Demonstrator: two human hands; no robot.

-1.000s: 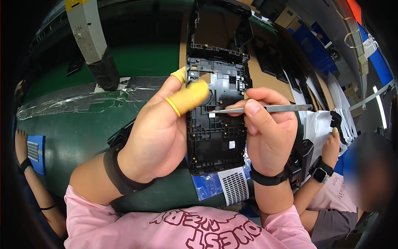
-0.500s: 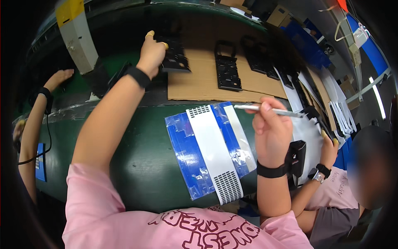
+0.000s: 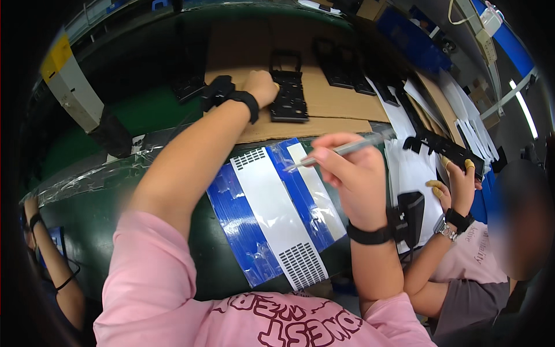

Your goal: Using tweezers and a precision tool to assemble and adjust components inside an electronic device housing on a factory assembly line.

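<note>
My left hand (image 3: 263,87) reaches far forward, fingers curled onto the left edge of a black plastic frame (image 3: 290,95) that lies on a brown cardboard sheet (image 3: 335,101). My right hand (image 3: 351,176) hovers nearer to me, pinching thin metal tweezers (image 3: 341,150) whose tip points left over the blue and white sheets (image 3: 272,214). Those sheets lie flat on the green table (image 3: 150,110), between my arms. Both wrists wear black straps.
More black frames (image 3: 347,69) lie in a row on the cardboard at the back. White sheets (image 3: 413,170) lie to the right, where a co-worker's hand (image 3: 462,179) with yellow fingertip covers holds a black part (image 3: 445,149). Another person's arm (image 3: 55,266) shows at the left. A grey and yellow device (image 3: 72,87) stands at the back left.
A second ago my left hand held a black frame up close with the tweezers on it. That hand then stretched out to the cardboard and has shifted right onto another frame.
</note>
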